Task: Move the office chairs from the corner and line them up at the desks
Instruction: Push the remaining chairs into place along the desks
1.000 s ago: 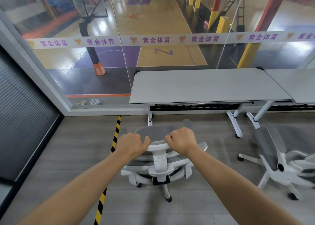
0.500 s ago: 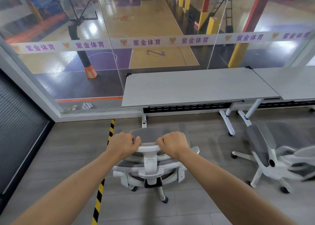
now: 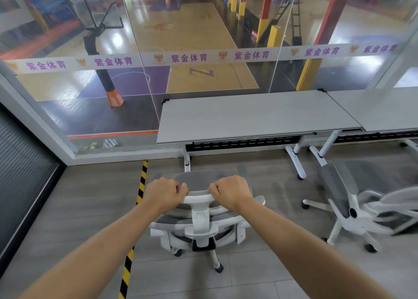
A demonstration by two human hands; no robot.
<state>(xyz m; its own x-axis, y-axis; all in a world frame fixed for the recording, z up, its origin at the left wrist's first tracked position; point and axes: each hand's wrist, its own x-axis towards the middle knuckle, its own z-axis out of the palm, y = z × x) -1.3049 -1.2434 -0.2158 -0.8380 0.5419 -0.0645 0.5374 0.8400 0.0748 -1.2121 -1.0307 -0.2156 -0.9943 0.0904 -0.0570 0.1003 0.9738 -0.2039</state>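
Both the left hand [image 3: 164,193] and right hand [image 3: 230,191] clench the grey mesh, white-framed office chair's [image 3: 199,217] top rail, with the long grey desk [image 3: 253,115] straight ahead, near.

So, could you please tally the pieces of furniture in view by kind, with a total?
Office chairs: 2, the held chair and the chair on the right.
Desks: 2, the near desk and the right desk.
Total: 4.

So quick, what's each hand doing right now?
Left hand: closed on the chair's headrest.
Right hand: closed on the same headrest.
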